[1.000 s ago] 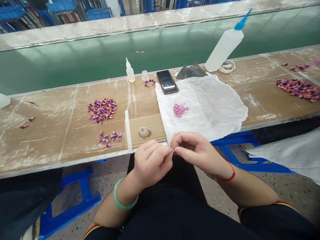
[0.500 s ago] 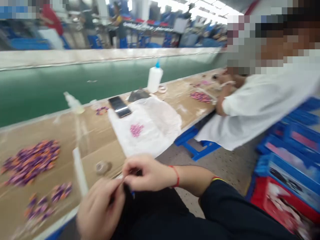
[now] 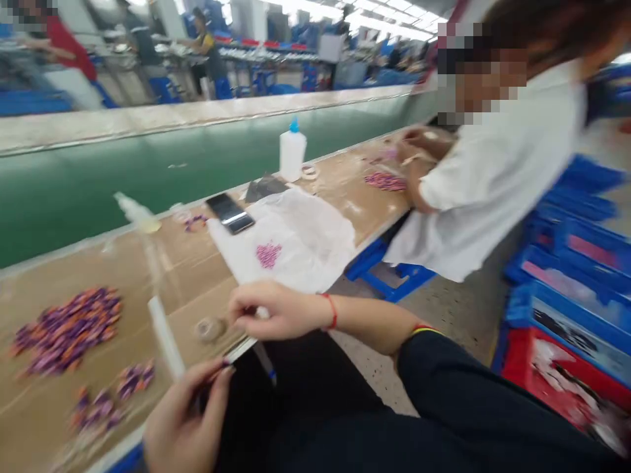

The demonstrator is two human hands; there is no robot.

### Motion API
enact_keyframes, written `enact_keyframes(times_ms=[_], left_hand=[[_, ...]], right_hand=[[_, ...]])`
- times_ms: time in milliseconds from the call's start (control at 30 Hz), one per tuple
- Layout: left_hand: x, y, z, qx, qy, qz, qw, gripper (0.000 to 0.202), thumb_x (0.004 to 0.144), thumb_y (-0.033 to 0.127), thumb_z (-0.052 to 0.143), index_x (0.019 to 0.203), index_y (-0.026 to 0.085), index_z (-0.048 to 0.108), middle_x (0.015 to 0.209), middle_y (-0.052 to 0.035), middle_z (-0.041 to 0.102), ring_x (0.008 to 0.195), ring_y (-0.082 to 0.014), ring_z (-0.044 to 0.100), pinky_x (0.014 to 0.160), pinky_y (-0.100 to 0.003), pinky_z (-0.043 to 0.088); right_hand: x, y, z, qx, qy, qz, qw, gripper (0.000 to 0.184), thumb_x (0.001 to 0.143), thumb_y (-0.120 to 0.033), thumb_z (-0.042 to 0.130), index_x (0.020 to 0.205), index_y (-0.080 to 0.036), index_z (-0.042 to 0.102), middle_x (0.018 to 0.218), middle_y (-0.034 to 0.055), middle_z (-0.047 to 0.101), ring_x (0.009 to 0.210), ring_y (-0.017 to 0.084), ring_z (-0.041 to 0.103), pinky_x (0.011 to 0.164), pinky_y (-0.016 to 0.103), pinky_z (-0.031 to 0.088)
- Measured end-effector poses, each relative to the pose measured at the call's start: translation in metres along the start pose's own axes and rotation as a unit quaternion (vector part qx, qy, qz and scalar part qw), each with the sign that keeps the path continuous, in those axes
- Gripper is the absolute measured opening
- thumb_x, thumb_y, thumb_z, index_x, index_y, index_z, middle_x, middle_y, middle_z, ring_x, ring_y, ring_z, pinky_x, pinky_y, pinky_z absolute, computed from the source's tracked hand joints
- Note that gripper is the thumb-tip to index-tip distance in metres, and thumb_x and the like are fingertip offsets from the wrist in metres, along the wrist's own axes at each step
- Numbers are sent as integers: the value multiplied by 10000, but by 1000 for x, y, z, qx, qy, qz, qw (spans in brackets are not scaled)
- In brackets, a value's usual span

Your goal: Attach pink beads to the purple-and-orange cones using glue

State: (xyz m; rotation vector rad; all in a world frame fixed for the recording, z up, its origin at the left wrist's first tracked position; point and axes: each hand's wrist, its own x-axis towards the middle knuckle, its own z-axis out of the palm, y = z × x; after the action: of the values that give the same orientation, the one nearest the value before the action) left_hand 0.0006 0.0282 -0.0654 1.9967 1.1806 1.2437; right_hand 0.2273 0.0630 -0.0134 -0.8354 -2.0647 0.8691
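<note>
My left hand (image 3: 190, 417) is low in the view, thumb and forefinger pinched on a small dark purple piece (image 3: 226, 362). Above and to its right, my right hand (image 3: 279, 310) is closed, fingers curled. A white pen-like stick (image 3: 265, 361) with a blue band near its tip pokes out below that hand and appears gripped in it. On the table by my left hand lie a small group of purple and orange pieces (image 3: 135, 380) and a bigger pile (image 3: 73, 328). A tape roll (image 3: 210, 330) sits close to my right hand.
A white sheet (image 3: 315, 230) bears tiny pink pieces (image 3: 269, 255) and a phone (image 3: 230, 213). Behind stand a blue-capped white bottle (image 3: 292, 154) and a green belt (image 3: 73, 197). A co-worker in white (image 3: 473, 177) sits right, near blue crates (image 3: 586, 322).
My hands were together at the fingertips; now they are apart. The left has dropped slightly, the right has risen a little. The view has shifted somewhat.
</note>
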Motion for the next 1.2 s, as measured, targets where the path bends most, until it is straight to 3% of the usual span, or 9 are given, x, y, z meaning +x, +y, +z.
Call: enact_keyframes(times_ms=[100, 300, 433, 633, 800, 900, 1033, 1133, 1200], left_hand=[[0, 15, -1, 6, -7, -19, 1000, 32, 793, 208, 710, 774, 197, 733, 639, 5, 745, 502, -129, 669, 497, -181, 529], [-9, -2, 1, -39, 10, -109, 993, 69, 803, 168, 659, 761, 165, 714, 595, -4, 702, 456, -90, 558, 472, -178, 452], [-16, -13, 3, -65, 7, -141, 988, 63, 806, 169, 662, 772, 163, 714, 613, -4, 688, 466, -78, 514, 480, -181, 431], [-17, -23, 5, -84, 4, -147, 986, 50, 802, 182, 669, 772, 169, 707, 590, 19, 640, 449, -67, 464, 466, -182, 410], [-18, -25, 5, -95, 7, -140, 986, 53, 814, 186, 664, 783, 166, 702, 579, 29, 624, 438, -60, 434, 470, -187, 405], [-19, -25, 5, -98, 9, -141, 985, 49, 812, 178, 664, 784, 172, 703, 596, 23, 644, 436, -60, 434, 466, -190, 406], [-20, -26, 4, -142, 33, -159, 976, 36, 802, 165, 692, 773, 174, 712, 630, -3, 688, 480, -82, 555, 494, -199, 466], [-18, -22, 3, -261, 87, -185, 943, 63, 808, 223, 747, 796, 170, 714, 700, -29, 741, 553, -113, 671, 519, -201, 531], [-15, -16, 2, -333, 122, -180, 918, 123, 804, 272, 788, 815, 174, 715, 729, -30, 760, 560, -118, 699, 498, -188, 544]], right_hand=[[10, 11, 2, -56, -34, -8, 998, 86, 852, -134, 462, 800, -193, 496, 749, 2, 534, 697, 131, 474, 693, 251, 396], [41, 33, 10, -194, -160, 4, 968, 101, 860, -156, 471, 768, -178, 506, 715, 19, 526, 663, 142, 451, 640, 262, 337], [61, 33, 16, -282, -243, 8, 928, 144, 876, -175, 481, 735, -176, 514, 708, 32, 529, 662, 153, 444, 631, 272, 320], [82, 29, 22, -390, -337, -51, 855, 166, 884, -160, 485, 736, -166, 559, 703, 56, 561, 662, 174, 444, 628, 295, 295], [87, 26, 28, -420, -368, -63, 827, 152, 880, -160, 511, 750, -165, 589, 712, 71, 598, 671, 195, 484, 629, 315, 289], [88, 29, 29, -403, -357, -68, 840, 149, 860, -163, 541, 718, -180, 582, 698, 68, 598, 663, 195, 487, 625, 325, 292], [86, 31, 23, -320, -303, -55, 896, 233, 862, -212, 573, 638, -208, 508, 631, 27, 524, 619, 163, 449, 596, 315, 290], [81, 22, 17, -208, -270, 20, 940, 247, 882, -262, 575, 654, -207, 502, 606, -5, 507, 571, 129, 441, 556, 291, 308], [74, 11, 16, -93, -252, 102, 958, 202, 903, -289, 563, 722, -202, 544, 647, -7, 575, 589, 121, 509, 560, 273, 371]])
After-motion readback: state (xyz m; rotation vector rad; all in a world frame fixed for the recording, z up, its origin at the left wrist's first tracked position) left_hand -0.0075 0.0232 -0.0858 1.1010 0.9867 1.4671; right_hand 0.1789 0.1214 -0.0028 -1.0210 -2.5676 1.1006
